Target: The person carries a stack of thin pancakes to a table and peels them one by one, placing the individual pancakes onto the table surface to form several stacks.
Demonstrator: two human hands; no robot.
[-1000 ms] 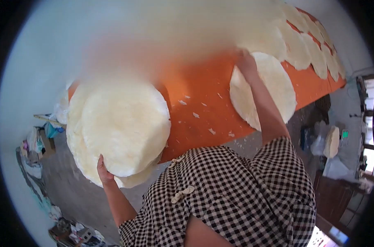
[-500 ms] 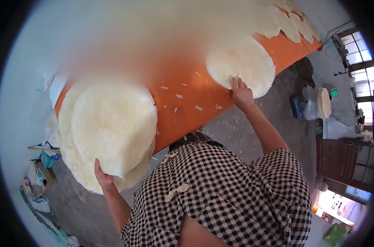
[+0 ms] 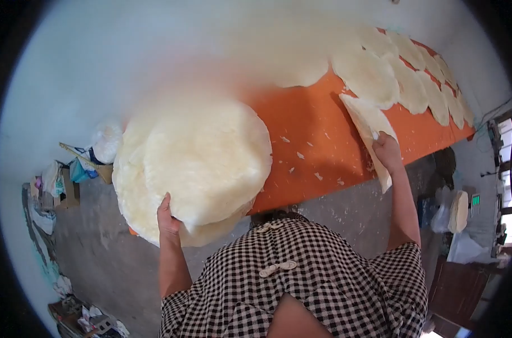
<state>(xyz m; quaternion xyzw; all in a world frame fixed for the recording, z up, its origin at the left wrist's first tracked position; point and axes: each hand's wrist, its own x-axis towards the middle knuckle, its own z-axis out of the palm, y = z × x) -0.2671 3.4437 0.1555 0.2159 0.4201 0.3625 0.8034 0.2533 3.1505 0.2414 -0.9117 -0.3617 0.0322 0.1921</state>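
A stack of thin, round, pale flatbreads point(image 3: 205, 152) sits at the left end of the orange table point(image 3: 301, 141), overhanging its edge. My left hand point(image 3: 168, 218) pinches the near rim of the upper flatbreads, thumb on top and fingers hidden underneath. To the right, my right hand point(image 3: 387, 151) is closed on the edge of a single flatbread point(image 3: 369, 121). That flatbread is raised and tilted, showing as a narrow curved shape, with its lower tip hanging past the table's near edge.
Several flatbreads point(image 3: 368, 79) lie in overlapping rows along the table's far right. Small white scraps point(image 3: 301, 155) dot the orange surface. Bags and a cardboard box point(image 3: 70, 190) stand on the floor at left. A blur covers the upper middle of the view.
My right hand has lifted its flatbread from lying flat to a tilted position. The view has shifted, and my left hand stays at the stack's near rim.
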